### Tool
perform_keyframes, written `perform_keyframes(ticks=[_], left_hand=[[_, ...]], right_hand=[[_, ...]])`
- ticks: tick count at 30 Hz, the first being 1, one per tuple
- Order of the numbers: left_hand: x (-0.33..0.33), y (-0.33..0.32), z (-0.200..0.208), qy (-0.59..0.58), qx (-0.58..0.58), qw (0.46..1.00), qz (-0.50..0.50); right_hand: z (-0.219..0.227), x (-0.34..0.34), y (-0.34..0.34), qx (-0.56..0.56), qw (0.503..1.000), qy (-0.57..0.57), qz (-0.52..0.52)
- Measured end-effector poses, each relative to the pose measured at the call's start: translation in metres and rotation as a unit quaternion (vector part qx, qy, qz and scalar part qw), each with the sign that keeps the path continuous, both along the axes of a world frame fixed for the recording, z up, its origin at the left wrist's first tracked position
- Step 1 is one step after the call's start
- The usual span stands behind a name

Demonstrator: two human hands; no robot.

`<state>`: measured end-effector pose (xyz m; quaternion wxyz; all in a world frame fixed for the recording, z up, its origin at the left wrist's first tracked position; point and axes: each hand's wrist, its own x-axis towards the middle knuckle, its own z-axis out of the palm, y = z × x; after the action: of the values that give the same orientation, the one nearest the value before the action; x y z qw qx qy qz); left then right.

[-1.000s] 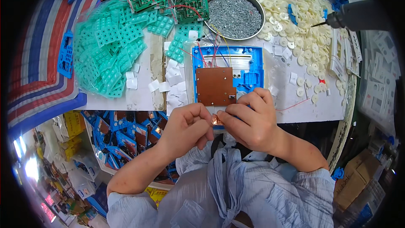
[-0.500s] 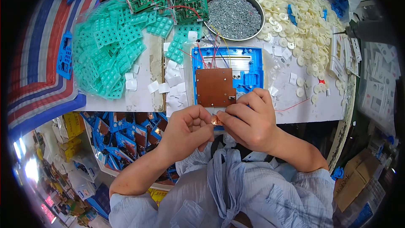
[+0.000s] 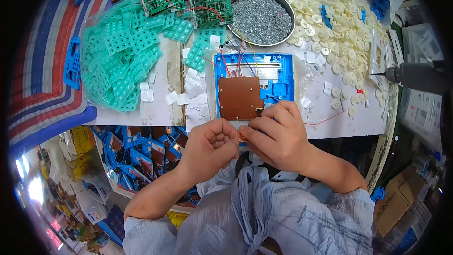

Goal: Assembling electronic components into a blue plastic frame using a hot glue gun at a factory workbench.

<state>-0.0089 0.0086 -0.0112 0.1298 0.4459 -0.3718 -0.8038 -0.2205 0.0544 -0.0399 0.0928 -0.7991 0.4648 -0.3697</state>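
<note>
A small, shiny copper-coloured piece [image 3: 241, 136], like foil, is pinched between the fingertips of my left hand [image 3: 212, 148] and my right hand [image 3: 279, 134]. Both hands are closed on it, just off the near edge of the brown circuit board [image 3: 239, 98]. That board lies in a blue plastic housing [image 3: 288, 66], with red, blue and yellow wires running from its far side. A small switch [image 3: 259, 110] sits at the board's near right corner, close to my right fingers. Fingers hide most of the copper-coloured piece.
Teal rubber keypads [image 3: 120, 56] are heaped at left, beside green circuit boards [image 3: 213, 8]. A round tin of screws [image 3: 263, 19] stands behind the housing. Cream plastic discs [image 3: 339, 33] spread at right, near a power screwdriver [image 3: 415, 76]. Blue assembled units [image 3: 141, 156] fill a bin below left.
The screwdriver at the right has swung nearer and lower, its bit now pointing left over the white parts. My hands have barely shifted, and the copper-coloured piece has turned slightly between my fingers.
</note>
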Motion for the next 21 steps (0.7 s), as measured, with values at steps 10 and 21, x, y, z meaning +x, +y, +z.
perform_keyframes(ticks=[10,21], left_hand=[[-0.007,0.013,0.0,-0.058,-0.245,0.967,-0.038],[-0.035,0.015,0.005,-0.129,-0.547,0.824,-0.073]], right_hand=[[0.02,-0.006,0.005,0.113,0.986,-0.124,0.018],[0.028,-0.011,0.018,0.113,0.989,-0.086,-0.052]])
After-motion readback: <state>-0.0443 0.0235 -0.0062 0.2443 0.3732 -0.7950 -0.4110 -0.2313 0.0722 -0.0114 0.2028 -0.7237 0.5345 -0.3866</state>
